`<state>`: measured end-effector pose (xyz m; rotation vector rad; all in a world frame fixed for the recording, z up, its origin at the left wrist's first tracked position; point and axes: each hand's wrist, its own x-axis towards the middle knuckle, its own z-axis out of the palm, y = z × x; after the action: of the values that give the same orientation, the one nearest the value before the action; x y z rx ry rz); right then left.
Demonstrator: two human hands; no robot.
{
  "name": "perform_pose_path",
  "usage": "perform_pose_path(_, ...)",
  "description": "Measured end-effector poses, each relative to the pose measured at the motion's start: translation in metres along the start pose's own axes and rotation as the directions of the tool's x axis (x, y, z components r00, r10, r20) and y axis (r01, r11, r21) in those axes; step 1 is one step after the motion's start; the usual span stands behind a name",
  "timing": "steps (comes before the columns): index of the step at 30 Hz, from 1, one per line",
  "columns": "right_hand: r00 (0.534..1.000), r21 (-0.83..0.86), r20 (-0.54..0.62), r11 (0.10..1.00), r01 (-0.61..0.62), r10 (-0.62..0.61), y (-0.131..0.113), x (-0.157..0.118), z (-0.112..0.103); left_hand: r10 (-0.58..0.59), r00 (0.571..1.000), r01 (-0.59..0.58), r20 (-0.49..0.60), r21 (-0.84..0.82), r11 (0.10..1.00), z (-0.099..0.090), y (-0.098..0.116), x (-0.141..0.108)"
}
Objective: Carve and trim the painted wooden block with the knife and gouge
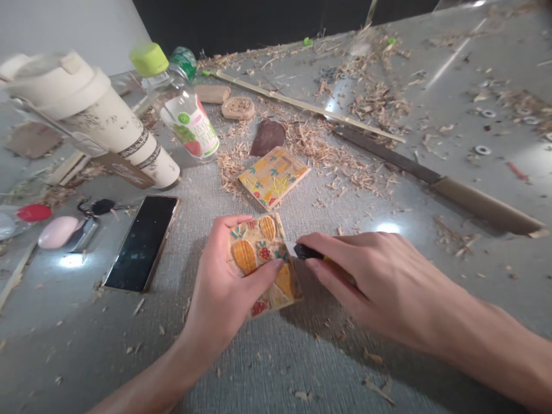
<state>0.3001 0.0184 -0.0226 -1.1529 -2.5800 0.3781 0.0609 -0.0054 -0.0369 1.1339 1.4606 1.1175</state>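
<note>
My left hand (228,282) holds a carved wooden block (244,256) against the grey table, its thumb lying across the top face. Yellow-orange fruit shapes, red berries and teal leaves are cut and painted on that face. My right hand (357,270) is closed round a dark-handled utility knife (307,252). The knife's short blade meets the block's right edge near the upper corner; whether it is cutting in, I cannot tell. Just behind lies a second painted wooden block (273,175) with similar yellow, red and teal marks, touching neither hand.
A phone (142,244), a cream tumbler (125,135) and a plastic bottle (190,123) stand or lie on the left. A long blade with a tan handle (487,204) and a thin wooden strip (302,103) stretch across the right. Wood shavings (319,146) litter the table (241,368).
</note>
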Motion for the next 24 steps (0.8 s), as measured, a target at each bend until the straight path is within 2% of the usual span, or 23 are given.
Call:
perform_pose_path(8, 0.995, 0.063, 0.100, 0.998, -0.027, 0.021, -0.005, -0.003, 0.003, 0.064, 0.997, -0.063, -0.031, 0.022, 0.998, 0.001, -0.005, -0.001)
perform_pose_path(19, 0.997, 0.037, 0.066, 0.999, -0.030, 0.028, -0.006, -0.004, 0.005, 0.132, 0.991, -0.125, -0.025, 0.201, 0.972, -0.002, -0.011, -0.007)
perform_pose_path(24, 0.998, 0.011, 0.054, 1.000, -0.024, 0.023, -0.005, -0.003, 0.004, 0.129, 0.991, -0.119, -0.038, 0.200, 0.973, -0.001, -0.010, -0.007)
